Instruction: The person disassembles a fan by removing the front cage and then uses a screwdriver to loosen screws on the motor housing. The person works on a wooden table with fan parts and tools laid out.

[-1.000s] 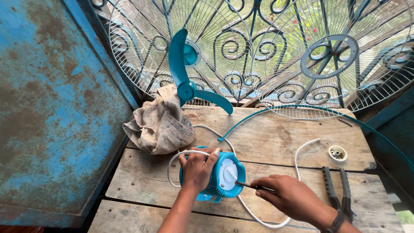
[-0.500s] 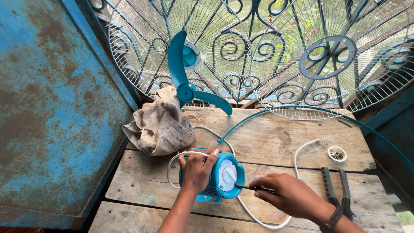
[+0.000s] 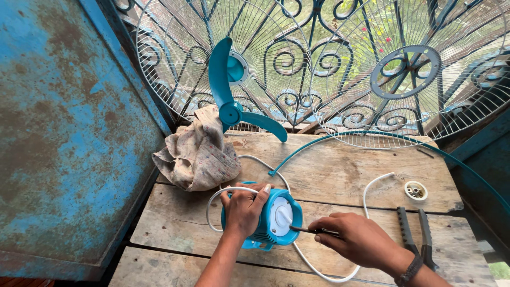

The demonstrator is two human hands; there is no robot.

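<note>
On the wooden surface [image 3: 340, 175], the left hand [image 3: 243, 208] clasps the blue fan motor [image 3: 272, 219] steady; the right hand [image 3: 357, 240] pinches a screwdriver [image 3: 308, 230] against its white face. Turning a screw seems next, needing firm, straight pressure.

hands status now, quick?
Left hand: closed on the teal fan motor housing.
Right hand: closed on a screwdriver, tip at the housing.

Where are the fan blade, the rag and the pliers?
fan blade [image 3: 229, 112], head view, on its round teal hub.
rag [image 3: 199, 151], head view, middle of the crumpled cloth.
pliers [image 3: 417, 234], head view, between the dark handles.
</note>
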